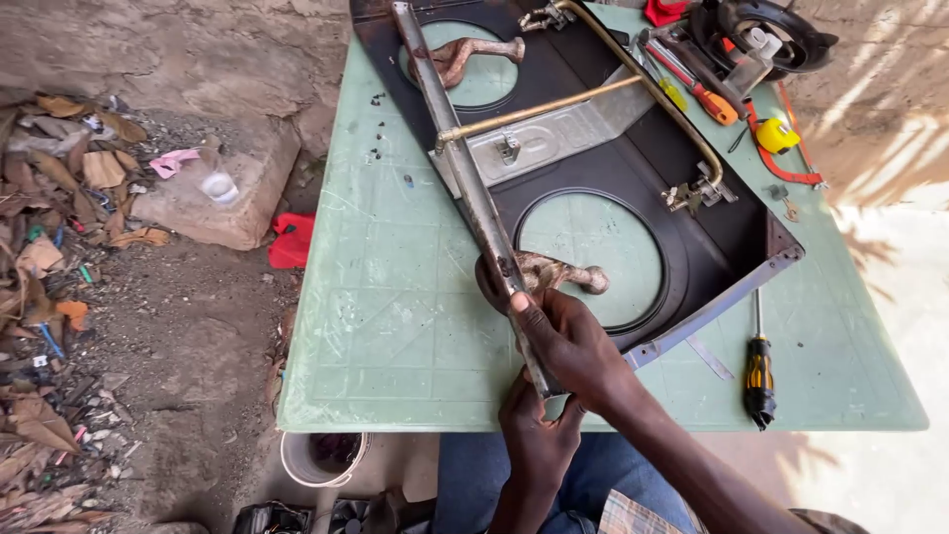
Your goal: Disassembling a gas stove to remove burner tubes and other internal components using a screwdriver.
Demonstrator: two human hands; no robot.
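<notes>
Fingers of both the right hand (pixel 568 346) and left hand (pixel 539 430) wrap the grey metal bar (pixel 465 168), best kept steady toward eleven o'clock over the black stove frame (pixel 712 247).

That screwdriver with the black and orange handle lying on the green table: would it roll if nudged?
The screwdriver probably rolls a little, since its handle looks rounded and the green table seems flat. It looks rigid, its metal shaft straight. It is likely light for one hand.
</notes>
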